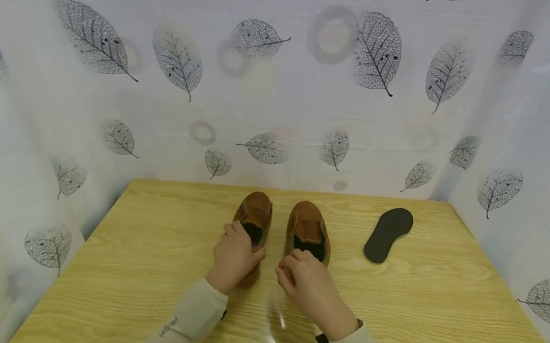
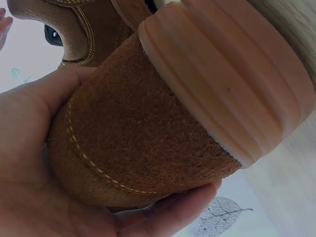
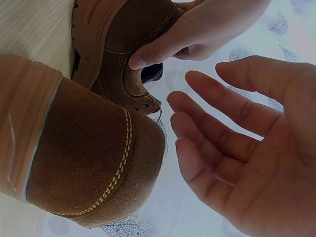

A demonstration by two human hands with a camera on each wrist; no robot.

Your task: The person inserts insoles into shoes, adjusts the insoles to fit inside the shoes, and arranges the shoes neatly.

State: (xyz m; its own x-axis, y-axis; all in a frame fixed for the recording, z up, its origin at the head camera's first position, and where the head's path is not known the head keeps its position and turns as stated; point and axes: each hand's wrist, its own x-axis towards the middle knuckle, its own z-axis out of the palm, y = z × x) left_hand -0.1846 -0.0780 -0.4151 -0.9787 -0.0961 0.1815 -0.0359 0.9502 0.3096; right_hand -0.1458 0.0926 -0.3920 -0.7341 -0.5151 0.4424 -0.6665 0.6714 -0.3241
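Two brown suede shoes with yellow stitching stand side by side, toes toward the far wall. My left hand (image 1: 236, 256) grips the heel of the left shoe (image 1: 257, 206), thumb on one side and fingers on the other. The left wrist view shows that shoe's heel (image 2: 133, 118) and thick tan sole (image 2: 232, 74) close up. Behind the heel of the right shoe (image 1: 307, 220), my right hand (image 1: 312, 289) holds nothing. In the right wrist view its fingers are loosely bent beside the heel (image 3: 89, 153), with a gap between.
A dark insole (image 1: 387, 235) lies flat on the wood-grain table (image 1: 155, 237), to the right of the shoes. A pale curtain (image 1: 282, 104) printed with leaves encloses the back and sides of the table.
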